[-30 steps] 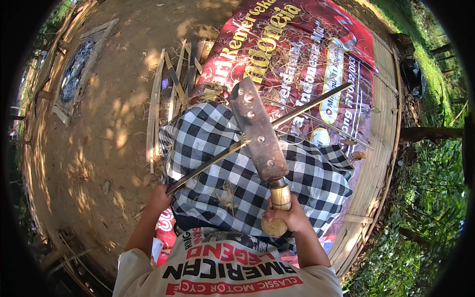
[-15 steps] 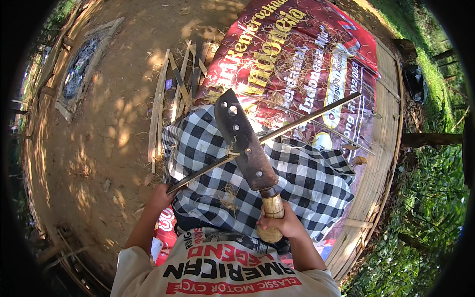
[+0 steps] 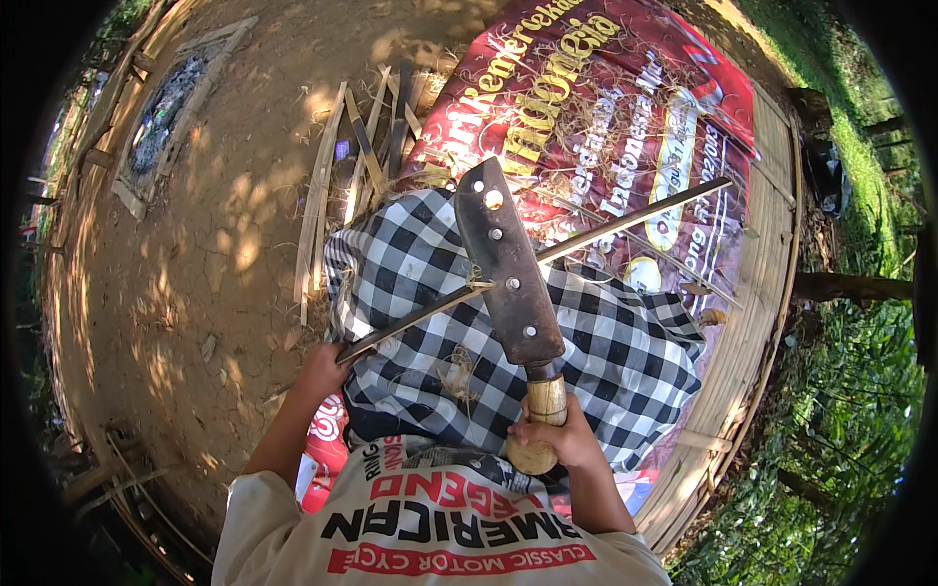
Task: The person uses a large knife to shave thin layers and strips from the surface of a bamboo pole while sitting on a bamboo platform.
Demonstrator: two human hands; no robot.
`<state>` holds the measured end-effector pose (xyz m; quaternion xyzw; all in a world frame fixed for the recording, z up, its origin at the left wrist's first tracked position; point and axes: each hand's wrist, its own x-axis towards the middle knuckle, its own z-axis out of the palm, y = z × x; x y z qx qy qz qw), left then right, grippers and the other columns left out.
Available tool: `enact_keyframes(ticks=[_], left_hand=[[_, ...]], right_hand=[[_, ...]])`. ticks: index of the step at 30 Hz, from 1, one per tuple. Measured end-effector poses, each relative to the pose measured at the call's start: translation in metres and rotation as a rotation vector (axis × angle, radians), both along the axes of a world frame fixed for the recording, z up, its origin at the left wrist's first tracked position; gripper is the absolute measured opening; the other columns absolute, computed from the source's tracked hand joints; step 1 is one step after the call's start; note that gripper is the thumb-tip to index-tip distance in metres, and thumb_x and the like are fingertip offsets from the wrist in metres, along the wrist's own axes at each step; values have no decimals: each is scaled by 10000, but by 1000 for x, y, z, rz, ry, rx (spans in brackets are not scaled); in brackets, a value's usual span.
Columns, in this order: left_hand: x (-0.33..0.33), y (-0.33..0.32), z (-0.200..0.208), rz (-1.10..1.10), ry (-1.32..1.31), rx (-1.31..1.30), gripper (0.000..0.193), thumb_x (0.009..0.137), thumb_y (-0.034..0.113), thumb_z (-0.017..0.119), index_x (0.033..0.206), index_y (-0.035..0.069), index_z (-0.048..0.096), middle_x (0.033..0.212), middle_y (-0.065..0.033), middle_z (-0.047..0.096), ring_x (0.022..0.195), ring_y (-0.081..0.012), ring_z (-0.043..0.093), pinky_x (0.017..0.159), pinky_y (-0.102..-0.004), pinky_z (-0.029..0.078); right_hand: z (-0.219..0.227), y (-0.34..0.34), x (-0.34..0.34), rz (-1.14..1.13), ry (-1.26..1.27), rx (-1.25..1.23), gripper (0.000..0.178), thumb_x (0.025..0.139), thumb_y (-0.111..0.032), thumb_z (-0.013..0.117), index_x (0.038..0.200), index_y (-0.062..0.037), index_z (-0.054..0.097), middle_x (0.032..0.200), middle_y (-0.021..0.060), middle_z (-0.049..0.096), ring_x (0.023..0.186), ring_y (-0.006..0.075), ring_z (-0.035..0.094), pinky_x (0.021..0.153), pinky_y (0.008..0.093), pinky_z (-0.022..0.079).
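My right hand [image 3: 567,437] is closed round the pale wooden handle of a broad cleaver [image 3: 508,278], whose dark blade has several round holes or rivets along it. The blade points away from me and lies across a long, thin bamboo strip [image 3: 635,225]. On the left, my left hand [image 3: 320,371] grips the strip's near end. From there the strip slants up to the right, passing behind the blade. A small curl of shaving clings at the blade's left edge. Black-and-white checked cloth [image 3: 616,352] covers my lap beneath both.
A dark red printed banner [image 3: 469,127] strewn with thin shavings lies ahead. Several split bamboo pieces [image 3: 322,200] rest on the bare earth to its left. Slatted bamboo [image 3: 767,264] edges the right side. An ash-filled frame [image 3: 166,112] sits at far left.
The cleaver has shifted slightly right and away from me, along the strip, and its blade stands a little straighter. My left hand has moved slightly forward, still gripping the strip. The view has shifted slightly.
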<state>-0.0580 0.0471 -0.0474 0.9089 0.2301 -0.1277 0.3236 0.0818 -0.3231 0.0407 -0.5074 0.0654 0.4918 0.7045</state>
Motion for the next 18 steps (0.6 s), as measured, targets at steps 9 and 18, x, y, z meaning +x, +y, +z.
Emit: enact_keyframes(ticks=[9, 18], left_hand=[[1, -4, 6, -7, 22, 23, 215, 785, 191, 630, 806, -20, 665, 748, -274, 595, 747, -449, 597, 659, -488, 477], [-1, -7, 2, 54, 52, -23, 190, 789, 155, 608, 856, -10, 676, 760, -277, 598, 755, -445, 604, 654, -475, 480]], right_hand=[[-2, -11, 1, -87, 313, 304, 340, 598, 10, 626, 913, -2, 499, 616, 93, 525, 555, 212, 571, 762, 431, 523], [5, -14, 9, -237, -66, -28, 227, 681, 55, 599, 881, -2, 508, 656, 89, 559, 587, 181, 588, 773, 396, 532]])
